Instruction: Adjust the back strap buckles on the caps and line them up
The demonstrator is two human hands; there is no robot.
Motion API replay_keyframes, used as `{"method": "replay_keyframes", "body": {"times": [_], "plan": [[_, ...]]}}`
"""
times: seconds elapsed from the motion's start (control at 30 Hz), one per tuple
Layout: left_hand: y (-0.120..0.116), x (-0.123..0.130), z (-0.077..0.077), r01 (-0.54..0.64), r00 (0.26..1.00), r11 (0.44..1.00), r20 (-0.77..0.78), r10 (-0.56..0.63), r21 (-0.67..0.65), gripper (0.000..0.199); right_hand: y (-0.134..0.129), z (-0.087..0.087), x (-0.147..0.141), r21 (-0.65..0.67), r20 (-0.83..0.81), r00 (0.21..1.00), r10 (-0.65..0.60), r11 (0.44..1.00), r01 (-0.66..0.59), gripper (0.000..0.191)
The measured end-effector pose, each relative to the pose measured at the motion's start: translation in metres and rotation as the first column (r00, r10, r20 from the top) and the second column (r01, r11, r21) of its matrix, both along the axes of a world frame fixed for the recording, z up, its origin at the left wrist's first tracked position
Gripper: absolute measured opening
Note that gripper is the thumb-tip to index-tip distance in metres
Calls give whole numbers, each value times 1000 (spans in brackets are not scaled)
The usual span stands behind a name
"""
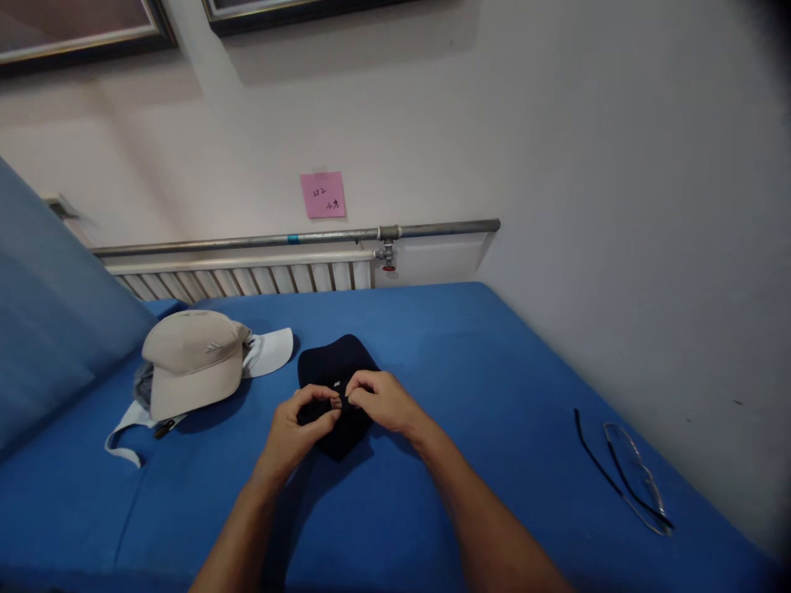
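Note:
A black cap (339, 356) lies on the blue bed surface in the middle of the view, partly covered by both hands. My left hand (300, 424) is closed in a pinch at the cap's near part, thumb and fingers curled toward each other. Close on its right, my right hand (384, 401) pinches the cap too, thumb against index finger. Between the fingertips shows a small light spot on the dark cloth. The exact piece of the cap in each pinch is too small to make out.
To the left, a beige cap (194, 350) rests over other caps, with a white brim (270, 352) sticking out and a white strap (124, 441) hanging out. Eyeglasses (643, 478) lie at the right near the wall. A radiator (247, 276) and pipe (445, 229) run behind the bed.

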State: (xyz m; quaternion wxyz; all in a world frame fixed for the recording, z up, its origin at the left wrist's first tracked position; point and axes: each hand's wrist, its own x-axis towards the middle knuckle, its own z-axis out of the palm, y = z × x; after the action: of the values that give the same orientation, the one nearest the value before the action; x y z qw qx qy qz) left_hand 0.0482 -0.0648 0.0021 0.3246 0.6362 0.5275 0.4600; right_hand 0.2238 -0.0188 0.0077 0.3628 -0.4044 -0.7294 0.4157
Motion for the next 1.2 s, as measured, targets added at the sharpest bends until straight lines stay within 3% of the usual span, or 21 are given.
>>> {"method": "replay_keyframes", "body": {"times": [0.2, 0.43, 0.53, 0.63, 0.73, 0.8, 0.93, 1.07, 1.2], "plan": [[4, -14, 5, 129, 990, 987, -36, -133, -97, 28, 4, -2, 5, 4, 12, 998, -68, 998, 68, 19], [2, -24, 10, 162, 985, 981, 78, -155, -106, 14, 6, 1, 12, 23, 51, 994, -95, 995, 94, 19], [4, -21, 11, 175, 982, 978, 91, -165, -111, 10, -2, 11, 11, 101, 9, 995, -102, 990, 101, 11], [9, -16, 14, 199, 978, 972, 88, -189, -125, 7, -12, 20, 6, 240, -31, 1000, 5, 971, 2, 19], [13, -12, 17, 215, 976, 966, 71, -207, -144, 4, -17, 19, 0, 310, 22, 998, 53, 949, -57, 16], [14, -12, 20, 239, 971, 956, 67, -231, -169, 6, -16, 15, -2, 318, 4, 1000, 25, 948, -25, 10], [20, -21, 24, 357, 933, 913, 38, -357, -197, 23, -12, 12, -1, 121, -223, 975, -4, 992, 32, 6], [33, -32, 22, 374, 911, 898, -90, -402, -231, 18, -9, 13, 2, -144, -449, 893, -6, 987, -66, 13], [45, -33, 19, 354, 919, 896, -77, -386, -268, 18, -5, 9, 5, -193, -581, 814, -7, 973, -130, 12]]}}
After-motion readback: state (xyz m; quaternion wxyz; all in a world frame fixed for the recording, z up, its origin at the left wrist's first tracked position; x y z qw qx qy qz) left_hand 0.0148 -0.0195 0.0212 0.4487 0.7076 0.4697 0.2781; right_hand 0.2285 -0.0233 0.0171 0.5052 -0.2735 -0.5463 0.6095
